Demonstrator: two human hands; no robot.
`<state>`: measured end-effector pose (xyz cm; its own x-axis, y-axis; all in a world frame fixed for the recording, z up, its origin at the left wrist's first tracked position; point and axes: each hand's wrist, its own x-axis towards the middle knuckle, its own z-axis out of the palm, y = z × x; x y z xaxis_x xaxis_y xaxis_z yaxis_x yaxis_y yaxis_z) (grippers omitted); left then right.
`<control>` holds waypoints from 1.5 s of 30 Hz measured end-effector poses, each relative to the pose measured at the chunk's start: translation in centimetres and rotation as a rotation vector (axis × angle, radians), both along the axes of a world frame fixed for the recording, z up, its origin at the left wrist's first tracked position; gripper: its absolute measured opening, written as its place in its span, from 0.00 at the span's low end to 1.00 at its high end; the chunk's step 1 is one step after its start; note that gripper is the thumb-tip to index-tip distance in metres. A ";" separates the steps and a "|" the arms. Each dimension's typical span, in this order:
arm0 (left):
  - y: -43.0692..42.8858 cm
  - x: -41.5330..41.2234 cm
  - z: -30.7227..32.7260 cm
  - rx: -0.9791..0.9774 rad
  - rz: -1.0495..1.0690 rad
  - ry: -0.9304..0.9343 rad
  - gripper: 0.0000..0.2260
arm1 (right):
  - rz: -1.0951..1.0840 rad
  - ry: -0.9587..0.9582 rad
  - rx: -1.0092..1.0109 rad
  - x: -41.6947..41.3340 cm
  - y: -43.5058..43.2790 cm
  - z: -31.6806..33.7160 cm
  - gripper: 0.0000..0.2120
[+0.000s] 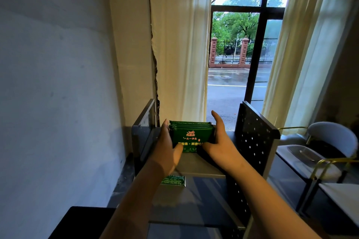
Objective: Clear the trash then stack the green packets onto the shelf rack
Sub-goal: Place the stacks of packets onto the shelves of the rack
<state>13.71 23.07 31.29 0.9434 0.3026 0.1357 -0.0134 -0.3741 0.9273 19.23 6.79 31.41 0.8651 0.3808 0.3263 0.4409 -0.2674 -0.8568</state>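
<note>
A stack of green packets (pixel 191 134) with red and yellow print stands on the top shelf of a dark metal shelf rack (pixel 254 137). My left hand (pixel 167 145) holds the stack's left side, thumb across the front packet. My right hand (pixel 218 141) holds the right side, fingers straight along the stack's edge, thumb on the front. On the shelf below, another green packet (pixel 172 180) lies flat, partly hidden by my left forearm.
The rack has perforated side panels (pixel 144 122) left and right. A white wall stands to the left, curtains and a tall window behind the rack. A chair (pixel 328 153) with a gold frame stands right. A dark surface (pixel 81 221) lies at the lower left.
</note>
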 end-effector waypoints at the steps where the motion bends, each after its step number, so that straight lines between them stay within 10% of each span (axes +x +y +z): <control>1: 0.1 0.1 -0.1 0.007 0.003 0.010 0.37 | 0.001 -0.004 -0.014 0.0 0.0 0.0 0.45; 14: 0.4 0.1 -0.5 0.103 0.101 -0.115 0.33 | -0.081 0.029 0.170 0.6 0.0 -0.6 0.34; 24: -0.4 0.1 -0.8 0.228 0.309 -0.189 0.10 | -0.280 -0.106 -0.024 1.1 0.2 -0.9 0.05; 39: -0.1 1.0 -2.2 0.508 0.390 -0.151 0.14 | -0.286 -0.148 -0.101 1.4 0.6 -1.3 0.04; 45: 0.3 -0.6 -2.3 0.530 0.208 -0.490 0.05 | -0.366 -0.133 -0.021 1.2 0.5 -0.8 0.07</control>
